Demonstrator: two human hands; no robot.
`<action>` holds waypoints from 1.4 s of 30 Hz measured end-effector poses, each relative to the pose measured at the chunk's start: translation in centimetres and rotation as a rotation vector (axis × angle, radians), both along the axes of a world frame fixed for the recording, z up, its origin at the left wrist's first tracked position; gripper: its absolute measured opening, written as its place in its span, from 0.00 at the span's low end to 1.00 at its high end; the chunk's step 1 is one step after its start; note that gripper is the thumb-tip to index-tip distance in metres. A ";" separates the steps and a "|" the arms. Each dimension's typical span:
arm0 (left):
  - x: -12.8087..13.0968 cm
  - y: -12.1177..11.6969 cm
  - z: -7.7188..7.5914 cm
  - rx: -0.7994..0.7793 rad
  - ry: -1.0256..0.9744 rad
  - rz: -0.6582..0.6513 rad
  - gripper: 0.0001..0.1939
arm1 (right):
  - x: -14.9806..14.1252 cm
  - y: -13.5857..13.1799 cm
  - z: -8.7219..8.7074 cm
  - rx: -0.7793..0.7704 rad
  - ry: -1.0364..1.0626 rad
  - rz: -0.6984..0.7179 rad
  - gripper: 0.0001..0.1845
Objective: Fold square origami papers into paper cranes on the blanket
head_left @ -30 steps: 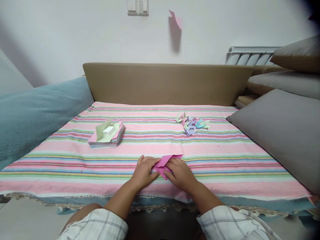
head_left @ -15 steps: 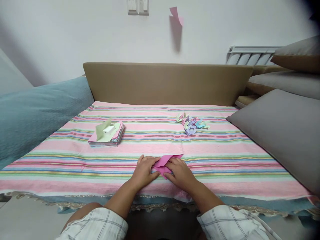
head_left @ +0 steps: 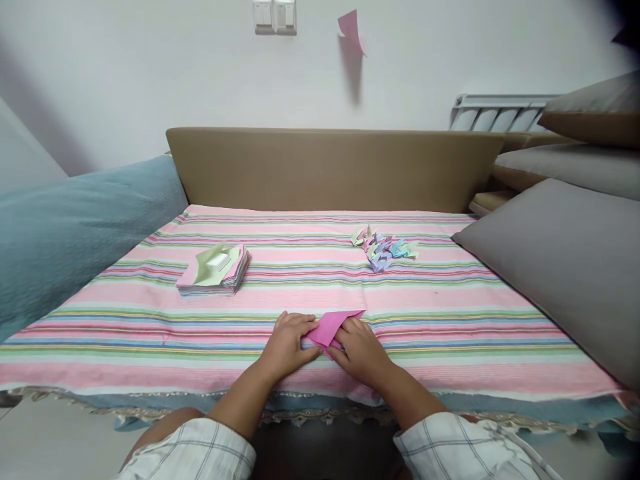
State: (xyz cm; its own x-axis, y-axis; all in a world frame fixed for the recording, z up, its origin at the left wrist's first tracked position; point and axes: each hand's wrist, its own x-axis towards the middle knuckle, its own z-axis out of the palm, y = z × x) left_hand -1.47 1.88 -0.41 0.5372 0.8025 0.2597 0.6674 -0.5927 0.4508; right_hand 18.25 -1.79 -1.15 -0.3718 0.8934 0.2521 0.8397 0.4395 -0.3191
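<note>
Bright-pink paper sheet (head_left: 331,327), part-folded, held at lower centre by left hand (head_left: 290,343) and right hand (head_left: 361,348); folding judged unfinished. Small folded pastel-paper pieces (head_left: 383,252) heaped centre right; multicoloured flat-paper stack (head_left: 235,279), centre left, apparently unfolded.

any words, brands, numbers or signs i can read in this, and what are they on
None that can be read.
Pink paper at the left hand and right hand: no writing visible.
Light switches: no readable marks.
White block on the paper stack: too small to tell if it is marked.
Small folded papers: too small to tell.
</note>
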 end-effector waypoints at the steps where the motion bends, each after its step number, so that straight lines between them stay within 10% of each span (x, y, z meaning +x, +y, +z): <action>1: 0.1 -0.1 0.0 0.019 -0.019 0.006 0.23 | 0.0 -0.1 0.0 0.005 0.006 0.003 0.17; 10: 0.8 -0.2 -0.6 0.170 -0.054 0.160 0.04 | 0.6 0.2 -0.1 0.056 0.135 0.049 0.13; 17: 0.9 0.0 -0.3 0.161 -0.024 0.166 0.06 | 2.3 1.7 -0.2 0.238 0.476 -0.334 0.18; 25: 0.9 0.0 -0.1 0.138 0.010 0.206 0.12 | 2.0 2.9 -1.1 -0.239 0.994 -0.291 0.27; 42: 1.3 -0.1 -0.2 0.081 -0.036 0.238 0.07 | 1.3 1.8 -1.2 -0.235 0.839 -0.048 0.10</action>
State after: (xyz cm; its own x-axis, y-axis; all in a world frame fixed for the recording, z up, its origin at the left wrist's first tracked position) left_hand -0.19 1.77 -0.58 0.3249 0.8810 0.3439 0.7767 -0.4560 0.4345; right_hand 19.55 0.03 -2.39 -0.1068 0.9665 0.2332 0.3026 0.2550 -0.9184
